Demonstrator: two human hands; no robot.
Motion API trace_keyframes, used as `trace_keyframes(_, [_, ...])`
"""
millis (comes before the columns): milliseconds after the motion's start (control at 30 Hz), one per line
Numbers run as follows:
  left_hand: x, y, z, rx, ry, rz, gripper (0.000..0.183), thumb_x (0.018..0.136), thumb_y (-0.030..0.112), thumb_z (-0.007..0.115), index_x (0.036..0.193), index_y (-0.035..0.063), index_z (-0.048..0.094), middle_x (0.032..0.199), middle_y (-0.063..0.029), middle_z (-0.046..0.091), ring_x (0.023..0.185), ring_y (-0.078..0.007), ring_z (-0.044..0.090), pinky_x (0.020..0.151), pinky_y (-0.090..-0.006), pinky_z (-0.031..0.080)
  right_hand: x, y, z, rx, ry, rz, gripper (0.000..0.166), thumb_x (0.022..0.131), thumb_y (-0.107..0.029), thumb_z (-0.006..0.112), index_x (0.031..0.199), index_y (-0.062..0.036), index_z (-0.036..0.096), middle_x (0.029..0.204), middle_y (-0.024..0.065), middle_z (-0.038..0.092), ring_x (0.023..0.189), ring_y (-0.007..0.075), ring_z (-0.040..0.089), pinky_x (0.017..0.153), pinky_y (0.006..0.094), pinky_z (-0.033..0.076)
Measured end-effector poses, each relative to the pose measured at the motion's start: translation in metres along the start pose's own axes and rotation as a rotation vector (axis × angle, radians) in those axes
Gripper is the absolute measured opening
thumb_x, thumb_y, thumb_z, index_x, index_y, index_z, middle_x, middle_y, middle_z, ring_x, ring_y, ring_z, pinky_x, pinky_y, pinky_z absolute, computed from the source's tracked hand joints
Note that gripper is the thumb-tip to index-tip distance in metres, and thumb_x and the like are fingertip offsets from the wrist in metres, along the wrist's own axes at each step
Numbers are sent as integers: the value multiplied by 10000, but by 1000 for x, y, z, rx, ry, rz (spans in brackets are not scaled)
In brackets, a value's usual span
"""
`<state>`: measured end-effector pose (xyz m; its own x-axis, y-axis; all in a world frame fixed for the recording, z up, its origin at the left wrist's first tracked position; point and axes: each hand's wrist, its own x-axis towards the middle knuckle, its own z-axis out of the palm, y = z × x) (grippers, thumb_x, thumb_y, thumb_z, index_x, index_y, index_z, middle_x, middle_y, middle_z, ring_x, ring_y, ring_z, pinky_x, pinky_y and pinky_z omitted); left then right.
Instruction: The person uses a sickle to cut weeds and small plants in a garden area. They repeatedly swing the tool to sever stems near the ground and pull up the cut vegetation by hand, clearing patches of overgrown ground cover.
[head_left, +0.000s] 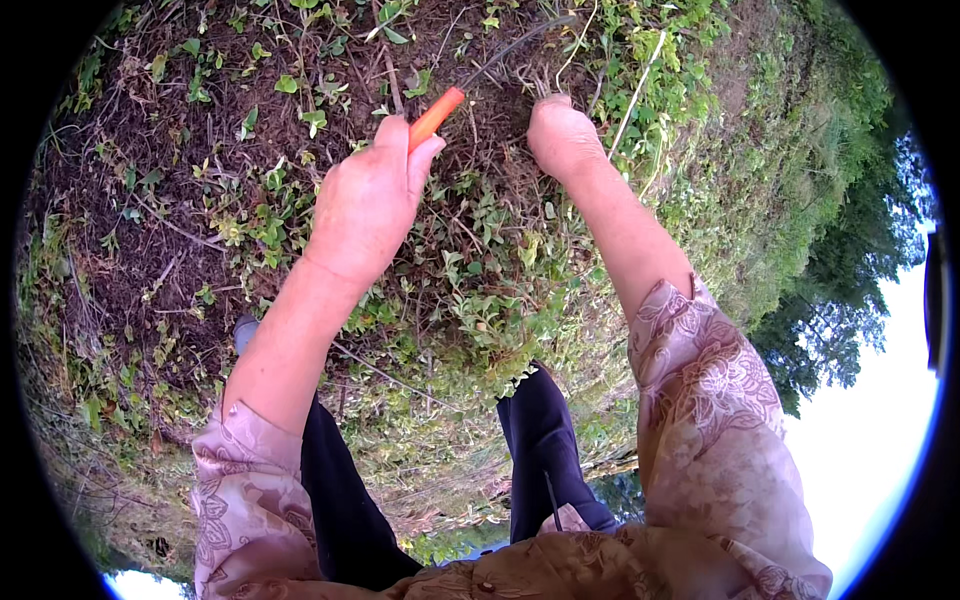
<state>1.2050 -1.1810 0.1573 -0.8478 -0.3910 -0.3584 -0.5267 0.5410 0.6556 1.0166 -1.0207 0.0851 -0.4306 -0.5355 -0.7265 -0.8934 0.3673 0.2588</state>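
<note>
My left hand (364, 199) is closed around the orange handle (436, 118) of what looks like a sickle. Its thin dark blade (510, 51) reaches up and right over the soil, curving slightly towards the tip. To the right, my right hand (562, 135) is a fist around a bunch of thin plant stems (538, 84) close to the ground. The blade passes just above and beyond this fist, apart from it. My right fingers are mostly hidden behind the back of the hand.
Dark soil (180, 274) with dry twigs and low weeds spreads on the left. A leafy clump (495, 300) grows between my arms and legs. My dark trouser leg (544, 442) stands behind it, and a grey shoe (244, 331) shows beside my left forearm. Trees (817, 300) rise at right.
</note>
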Motion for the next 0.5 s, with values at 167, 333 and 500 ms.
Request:
trace_keyframes(167, [-82,-58,24,-25,-271,-48,301,907,301,482,901,2,447,569,-190,563,538,-377,579,467,-456,466,-90,28,40,113,-130,-53,242,770,-56,507,863,168,512,753,262,593,660,321,650,567,376,536])
trace_keyframes(333, [-242,-111,-15,175,-673,-84,286,855,294,560,807,34,452,559,-179,558,528,-368,574,476,-464,459,-109,5,-37,642,135,301,551,888,-370,472,912,175,394,668,238,595,637,345,637,537,392,534])
trace_keyframes(500, [-210,-93,-44,18,-350,-278,202,878,220,532,881,30,463,583,-175,541,529,-366,559,465,-436,430,-28,-30,-36,813,158,492,887,752,-657,524,938,209,468,858,253,598,824,341,618,793,378,506])
